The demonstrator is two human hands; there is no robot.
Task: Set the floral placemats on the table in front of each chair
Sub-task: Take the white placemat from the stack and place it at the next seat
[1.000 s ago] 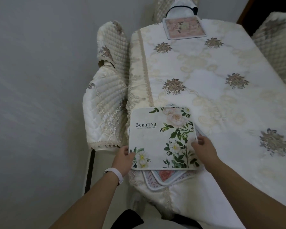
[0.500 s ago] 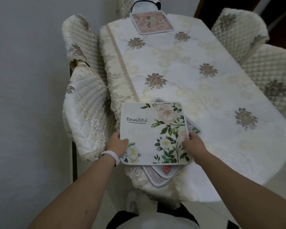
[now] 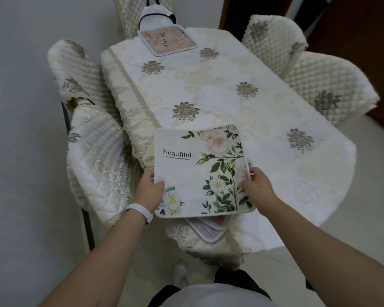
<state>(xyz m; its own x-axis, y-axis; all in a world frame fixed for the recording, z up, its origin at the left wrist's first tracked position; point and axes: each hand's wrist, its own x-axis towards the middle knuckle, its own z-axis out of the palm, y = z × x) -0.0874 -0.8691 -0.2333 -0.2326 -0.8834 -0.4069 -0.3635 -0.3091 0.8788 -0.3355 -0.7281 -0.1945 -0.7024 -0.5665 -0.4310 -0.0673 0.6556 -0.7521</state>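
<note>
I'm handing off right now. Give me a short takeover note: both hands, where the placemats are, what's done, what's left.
Left hand: gripping the left edge of the white floral placemat.
Right hand: gripping its right edge.
That placemat is at the table's near end, above a few more placemats stacked on the tablecloth.
Done: pink placemat set at the far end.
Left: the near end and the four side chairs have no mats laid yet.

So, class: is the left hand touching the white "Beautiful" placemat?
Touching. The head view shows the left hand gripping the "Beautiful" placemat at its left edge, thumb on top.
</note>
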